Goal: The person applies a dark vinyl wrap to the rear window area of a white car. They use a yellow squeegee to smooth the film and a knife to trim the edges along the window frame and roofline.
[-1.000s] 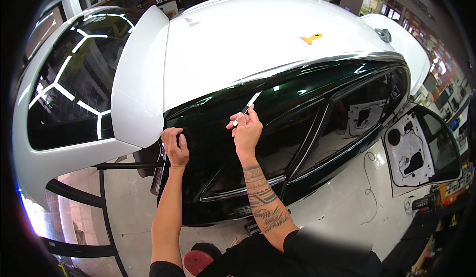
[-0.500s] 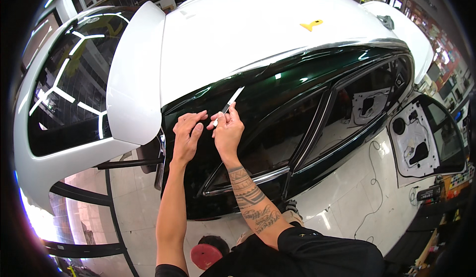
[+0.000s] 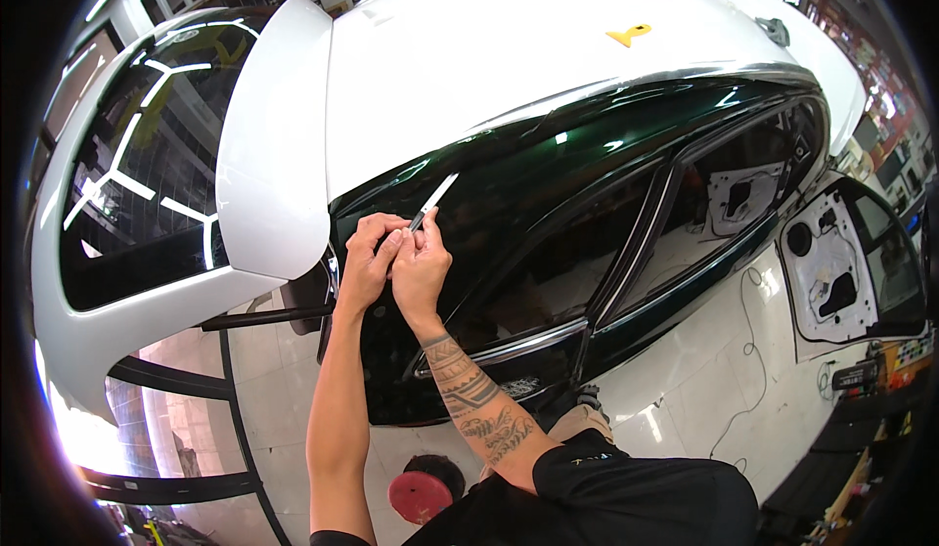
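A slim silver and black cutter knife (image 3: 435, 200) points up and away from me in my right hand (image 3: 421, 267). My right fingers are closed round its lower part, hiding that end. My left hand (image 3: 368, 258) meets them there, with curled fingers and the thumb against the right fingers. Whatever the left fingertips pinch is hidden. Both hands are over the dark green, glossy rear side of a car (image 3: 509, 204), close to the edge of its white roof (image 3: 469, 67).
The raised white tailgate (image 3: 274, 155) with its dark glass stands at my left. A yellow scraper (image 3: 628, 35) lies on the roof. At the right, a detached door (image 3: 831, 272) stands beside a cable (image 3: 748, 350) on the floor. A red-topped stool (image 3: 421, 497) is below me.
My right hand has moved left and slightly down with the knife, and its fingers now meet those of my left hand. The left fingers have curled in. The whole view has shifted slightly.
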A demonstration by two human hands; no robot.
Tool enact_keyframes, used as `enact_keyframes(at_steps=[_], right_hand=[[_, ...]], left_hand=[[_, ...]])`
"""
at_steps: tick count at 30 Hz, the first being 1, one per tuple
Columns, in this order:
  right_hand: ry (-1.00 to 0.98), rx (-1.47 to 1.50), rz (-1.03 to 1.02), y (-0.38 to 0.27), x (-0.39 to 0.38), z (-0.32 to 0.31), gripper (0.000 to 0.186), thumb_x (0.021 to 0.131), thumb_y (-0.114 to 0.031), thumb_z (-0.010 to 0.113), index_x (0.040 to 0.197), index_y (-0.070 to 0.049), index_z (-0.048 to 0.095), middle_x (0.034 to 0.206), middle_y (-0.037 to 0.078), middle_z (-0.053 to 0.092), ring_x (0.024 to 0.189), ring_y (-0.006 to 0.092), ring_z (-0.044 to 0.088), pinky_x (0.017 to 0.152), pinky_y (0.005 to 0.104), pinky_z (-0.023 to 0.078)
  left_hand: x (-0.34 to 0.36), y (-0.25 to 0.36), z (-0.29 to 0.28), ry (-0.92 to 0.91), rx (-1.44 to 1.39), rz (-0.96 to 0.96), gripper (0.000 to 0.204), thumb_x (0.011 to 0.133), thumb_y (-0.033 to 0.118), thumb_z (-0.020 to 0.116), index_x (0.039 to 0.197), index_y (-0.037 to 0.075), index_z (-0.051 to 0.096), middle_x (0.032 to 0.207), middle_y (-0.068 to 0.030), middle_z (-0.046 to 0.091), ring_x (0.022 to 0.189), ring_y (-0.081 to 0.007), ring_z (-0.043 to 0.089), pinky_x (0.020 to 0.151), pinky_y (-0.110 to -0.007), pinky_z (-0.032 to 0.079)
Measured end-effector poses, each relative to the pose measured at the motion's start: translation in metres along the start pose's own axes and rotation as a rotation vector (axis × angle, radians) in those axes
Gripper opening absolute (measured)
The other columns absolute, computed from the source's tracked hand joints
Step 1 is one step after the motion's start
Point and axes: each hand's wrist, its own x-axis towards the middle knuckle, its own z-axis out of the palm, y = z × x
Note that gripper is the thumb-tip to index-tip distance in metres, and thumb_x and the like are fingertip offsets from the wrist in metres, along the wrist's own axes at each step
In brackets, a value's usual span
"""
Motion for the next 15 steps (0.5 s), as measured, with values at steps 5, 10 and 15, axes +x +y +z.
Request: enact_keyframes(at_steps=[5,10,15], right_hand=[[-0.023,-0.052,0.001,0.000,-0.009,0.003,0.048,0.096,0.001,0.058,0.140,0.015,0.045,0.063,-0.003,0.049,0.059,0.0016,0.044,0.051,0.0226,0.039],[-0.048,-0.069,0.012,0.001,-0.017,0.007,0.051,0.094,0.001,0.058,0.141,0.015,0.044,0.058,0.005,0.041,0.051,0.0081,0.045,0.048,0.0301,0.040],[-0.060,-0.080,0.022,0.001,-0.024,0.009,0.052,0.094,-0.002,0.059,0.142,0.012,0.045,0.058,0.009,0.046,0.050,0.0099,0.047,0.048,0.0322,0.040]], left_hand=[[-0.004,-0.012,0.000,0.038,-0.108,-0.080,0.015,0.092,0.011,0.060,0.094,-0.003,0.065,0.100,-0.0143,0.066,0.101,-0.0262,0.060,0.092,-0.037,0.046],[-0.006,-0.020,-0.003,0.041,-0.203,-0.093,0.011,0.091,0.007,0.059,0.086,-0.002,0.061,0.092,-0.0125,0.063,0.100,-0.0254,0.059,0.093,-0.037,0.046],[-0.006,-0.029,-0.010,0.005,-0.238,-0.070,0.009,0.088,0.005,0.059,0.081,-0.002,0.059,0.089,-0.0111,0.061,0.097,-0.0253,0.059,0.096,-0.039,0.046]])
